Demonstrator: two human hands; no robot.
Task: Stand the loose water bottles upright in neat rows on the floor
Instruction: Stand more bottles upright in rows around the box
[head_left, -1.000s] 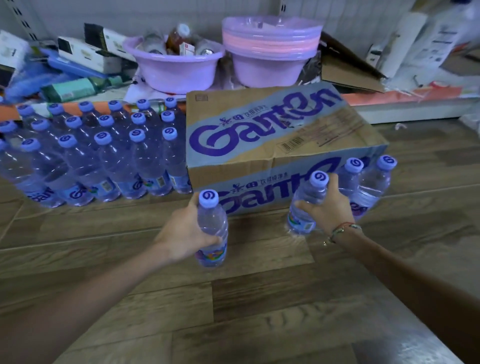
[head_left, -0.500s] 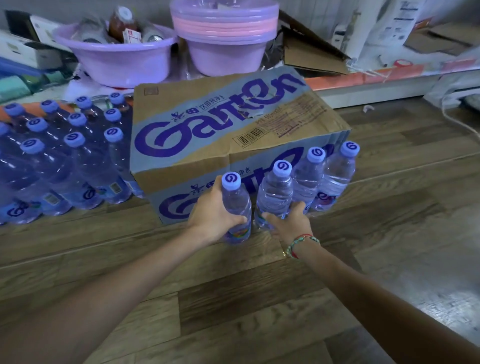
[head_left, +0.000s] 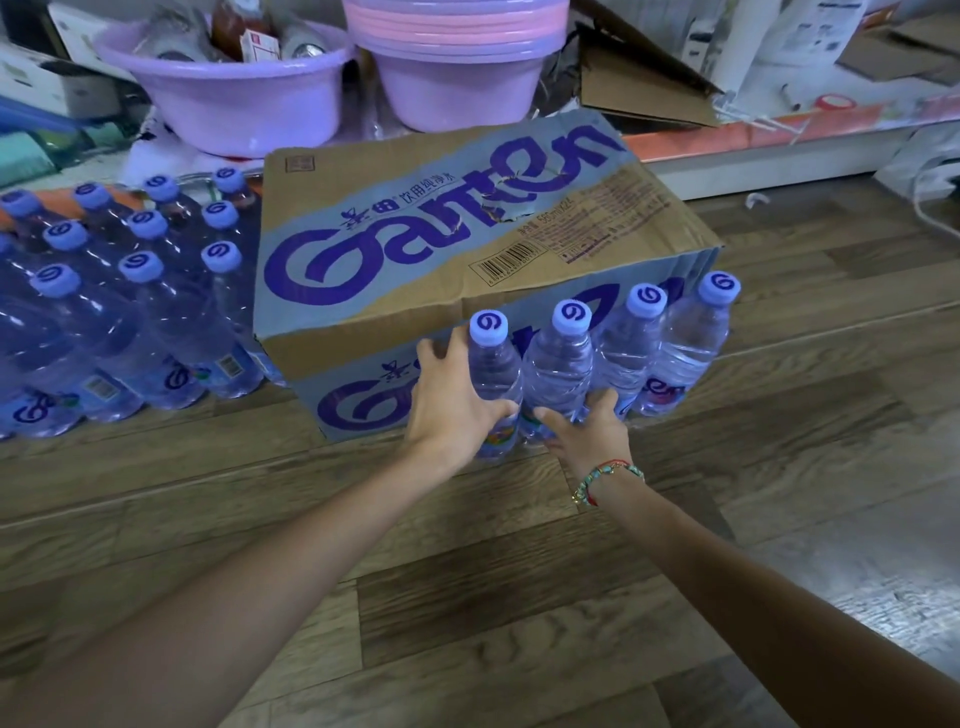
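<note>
Several clear water bottles with blue caps stand upright in a row against the front of a cardboard carton (head_left: 441, 249). My left hand (head_left: 452, 405) wraps the leftmost bottle (head_left: 493, 364) of that row, which stands on the wooden floor. My right hand (head_left: 587, 431), with a beaded bracelet at the wrist, presses its fingers against the base of the second bottle (head_left: 563, 364). Two more bottles (head_left: 685, 343) stand to the right, touching each other. A large block of upright bottles (head_left: 130, 312) fills the floor left of the carton.
Behind the carton a low shelf holds purple basins (head_left: 234, 98), stacked pink and purple bowls (head_left: 457, 57), boxes and folded cardboard (head_left: 639, 88). Bare wooden floor (head_left: 467, 597) stretches in front and to the right. A white cable (head_left: 930, 208) lies at the far right.
My left hand carried its bottle rightward and set it against the row beside the carton. My right hand slid down from the second bottle's neck to its base. The view shifted right.
</note>
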